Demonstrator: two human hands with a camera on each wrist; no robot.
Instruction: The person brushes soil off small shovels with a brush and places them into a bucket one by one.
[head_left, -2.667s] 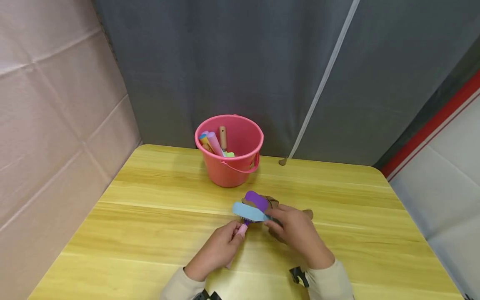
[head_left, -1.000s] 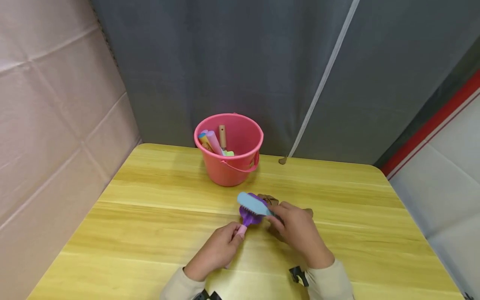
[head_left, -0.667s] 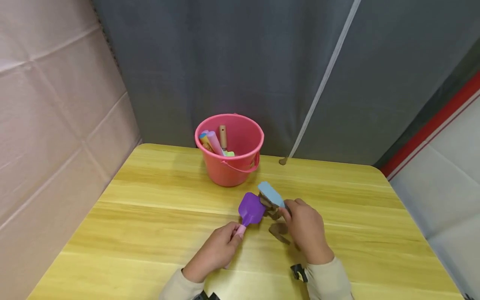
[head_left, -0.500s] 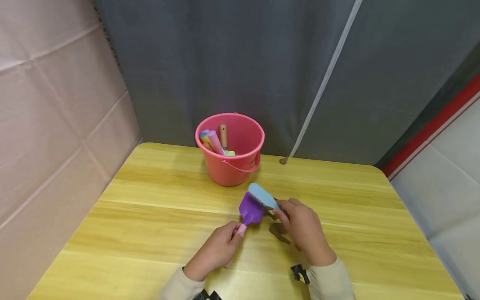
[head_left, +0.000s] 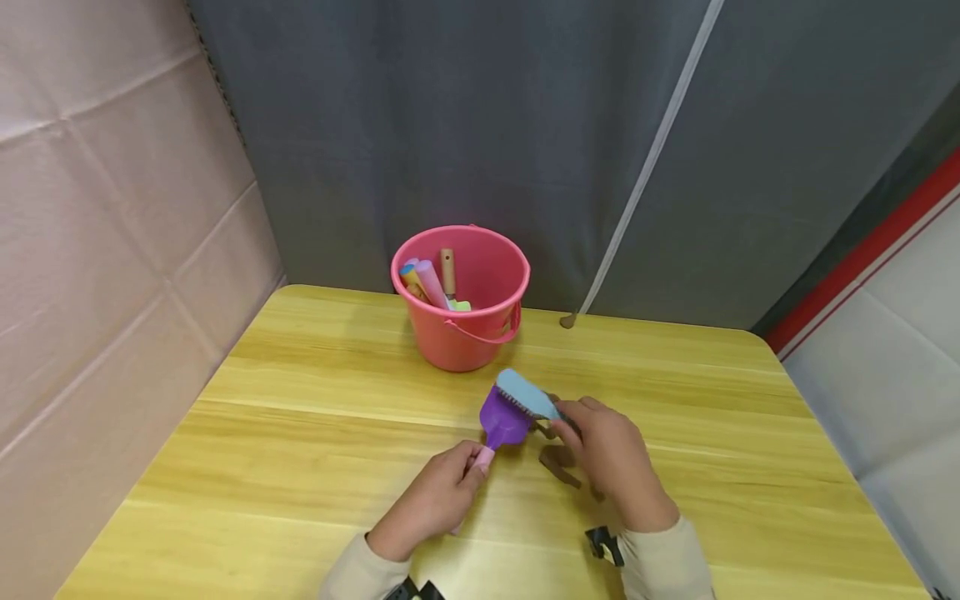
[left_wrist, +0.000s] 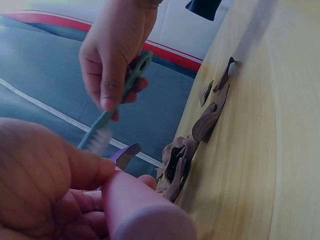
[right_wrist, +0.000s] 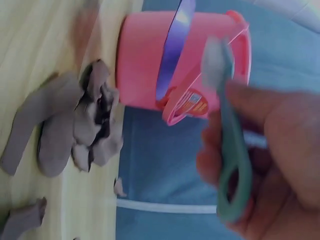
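My left hand (head_left: 438, 496) grips the pink handle of a purple toy shovel (head_left: 501, 423), its blade pointing away over the table. In my right hand (head_left: 611, 454) is a light blue brush (head_left: 522, 392), held by its handle, bristles down across the far right part of the blade. The right wrist view shows the brush (right_wrist: 231, 135) with a hole near its handle's end and pale, blurred bristles. Brown clay-like pieces (head_left: 558, 463) lie on the table beside the blade, partly hidden by the brush and right hand. A cluster of these pieces (right_wrist: 97, 117) shows in the right wrist view.
A pink bucket (head_left: 457, 342) stands behind the shovel, with several tool handles (head_left: 431, 283) leaning inside. One small brown piece (head_left: 567, 321) lies at the back edge of the wooden table (head_left: 262, 433). A grey curtain (head_left: 465, 125) hangs behind it.
The brush has swept from over the blade to the brown pieces on the right, then back onto the blade. Brown material seen on the blade earlier no longer shows there. The left hand stays nearly still.
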